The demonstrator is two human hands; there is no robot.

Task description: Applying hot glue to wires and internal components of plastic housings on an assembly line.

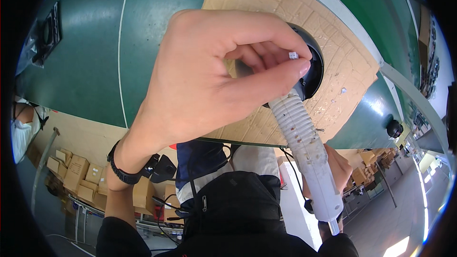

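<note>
Left hand [204, 69]: grip clamped, thumb and index finger pinched together at their tips on a small white block-shaped piece with tiny dark holes [293, 55]. Piece held up above the cardboard, in front of the black housing; other fingers curled behind it.

Right hand [339, 169]: lower, partly hidden behind a long whitish plastic tool with a ribbed, brown-specked upper section [312, 157]. Grip appears closed around the tool's smooth lower part; fingers mostly out of sight. Tool slants, ribbed end up toward the left thumb, narrow end down. Upper tip covered by the left hand; cannot tell whether it touches anything.

Just behind the left fingertips: glossy black rounded housing [314, 74], largely masked by the hand, on a creased tan cardboard sheet [345, 52]. Small pale scraps [343, 90] on the sheet, right of the housing.

Sheet lies over a dark green worktop [90, 57] crossed by a thin white line. Far left on it, a black frame-like part [50, 33]; at right, a small black rounded object [394, 128].

Left wrist: black-strapped watch [124, 167]. Beyond the near edge, open brown cardboard boxes [78, 173]. Left margin: another person's white clothing [23, 135].
</note>
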